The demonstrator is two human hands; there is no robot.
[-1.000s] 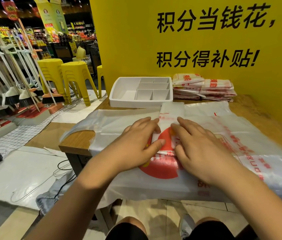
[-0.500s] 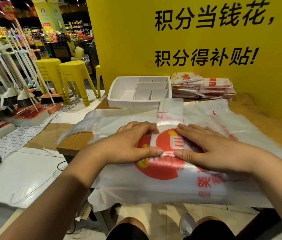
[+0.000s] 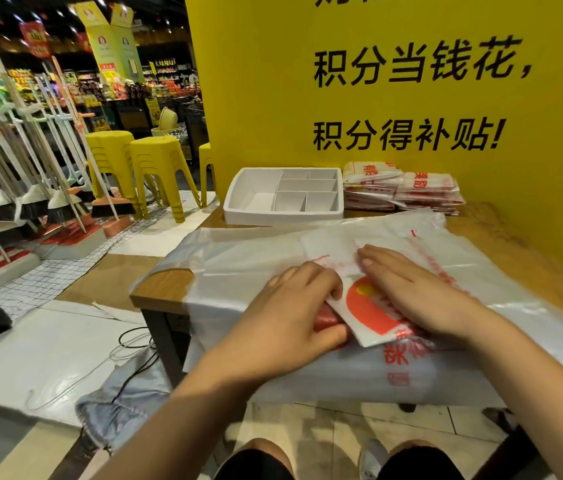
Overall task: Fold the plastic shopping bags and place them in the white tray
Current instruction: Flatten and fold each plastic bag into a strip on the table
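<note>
Our single head-worn camera looks forward and down, close over the brown wooden table (image 3: 166, 289), facing the white divided plastic tray (image 3: 283, 216) and yellow wall (image 3: 256, 98).

The yellow wall (image 3: 377, 98) reads "积分当钱花," over "积分得补贴!" in black; the bags' red print is unreadable

My left hand (image 3: 294, 306) and right hand (image 3: 411, 289) are bare, and so are both forearms (image 3: 204, 393) along all the length that shows. My nails (image 3: 366, 262) are short and plain. Lower down I am wearing black shorts (image 3: 256, 467), one dark leg on each side, ending at my bare knees (image 3: 262, 444). Between them shows one shoe (image 3: 372, 457), light grey and blurred.
</note>
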